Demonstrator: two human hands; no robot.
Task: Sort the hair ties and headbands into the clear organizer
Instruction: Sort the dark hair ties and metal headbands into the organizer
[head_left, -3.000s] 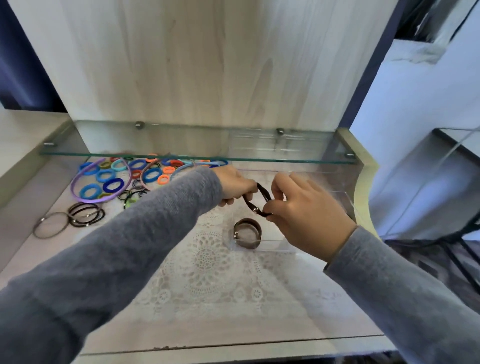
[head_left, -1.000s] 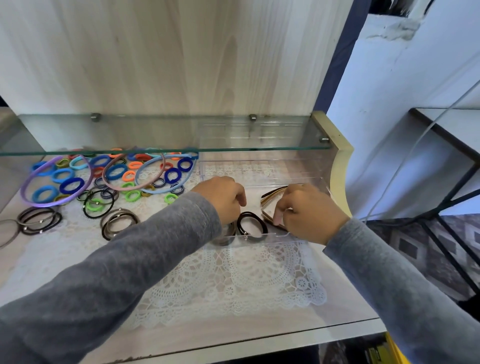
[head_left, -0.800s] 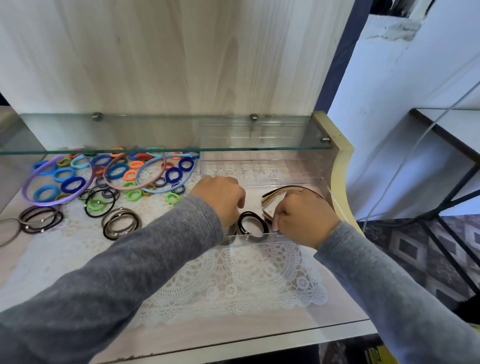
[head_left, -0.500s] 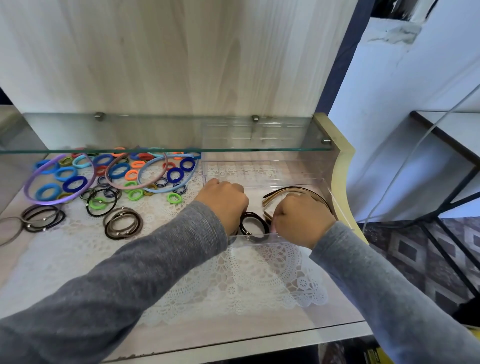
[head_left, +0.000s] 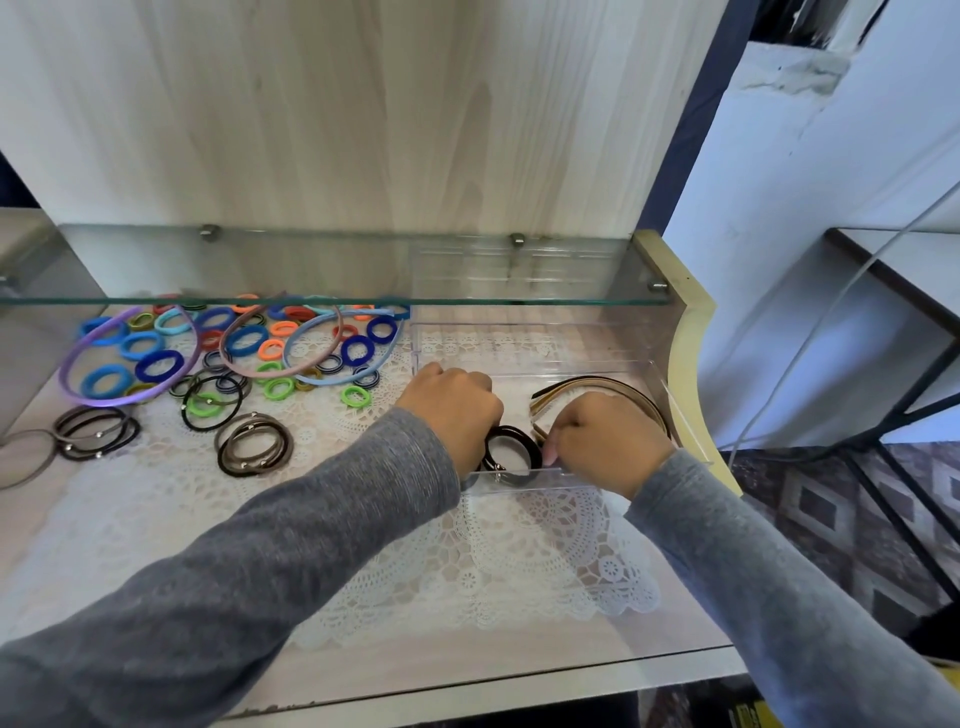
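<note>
The clear organizer (head_left: 524, 474) stands at the right of the shelf on a lace mat. A black hair tie (head_left: 513, 446) with a small metal clasp lies coiled in its front compartment. My left hand (head_left: 451, 410) is curled at the tie's left edge and grips it there. My right hand (head_left: 608, 441) is curled at the tie's right edge and pinches it with its fingertips. Gold and brown headbands (head_left: 597, 385) lie in the organizer behind my right hand, their near ends under its fingers.
Left of the organizer lie several coloured hair ties (head_left: 244, 340), a purple headband (head_left: 111, 399), pink and blue headbands (head_left: 311, 371), and dark elastic ties (head_left: 253, 449). A glass shelf (head_left: 332, 300) hangs low over the back. The table edge runs along the front.
Three seconds ago both hands held the black tie above the organizer; it now lies in the front compartment. Over the last second my hands closed in slightly on its two sides.
</note>
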